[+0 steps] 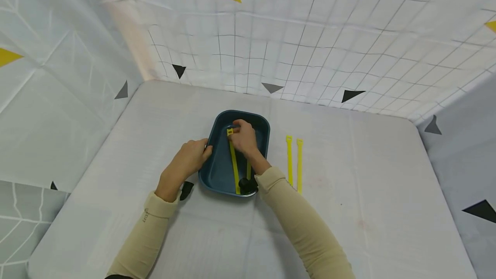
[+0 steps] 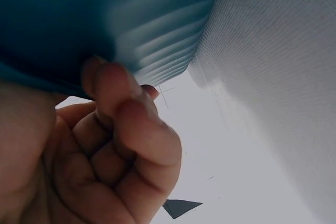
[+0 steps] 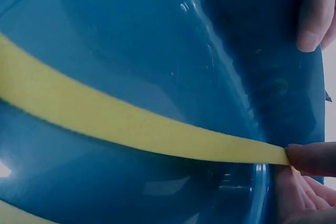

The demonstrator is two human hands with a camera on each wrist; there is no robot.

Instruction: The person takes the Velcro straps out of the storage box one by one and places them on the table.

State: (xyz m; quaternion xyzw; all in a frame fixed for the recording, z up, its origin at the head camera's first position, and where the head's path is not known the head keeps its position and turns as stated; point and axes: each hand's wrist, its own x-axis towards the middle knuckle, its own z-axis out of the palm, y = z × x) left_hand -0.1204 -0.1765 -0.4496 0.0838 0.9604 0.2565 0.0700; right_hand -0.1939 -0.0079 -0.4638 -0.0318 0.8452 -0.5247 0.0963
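A dark blue rectangular tray (image 1: pixel 218 175) stands on the white-covered table. My left hand (image 1: pixel 187 160) grips its left rim, thumb inside and the other fingers curled against the outer wall (image 2: pixel 157 51). Inside the tray, my right hand (image 1: pixel 245 139) pinches the slotted far end of a yellow cable strap (image 1: pixel 234 162) between thumb and finger. The strap's flat band (image 3: pixel 142 124) runs back toward the tray's near side. A second yellow strap (image 1: pixel 249 169) lies in the tray, partly hidden under the right hand and wrist.
Two more yellow straps (image 1: pixel 289 158) lie side by side on the table, right of the tray; the right sleeve covers their near ends. A small black object (image 1: pixel 246 185) shows at the tray's near right corner. White patterned cloth walls (image 1: pixel 310 51) enclose the table.
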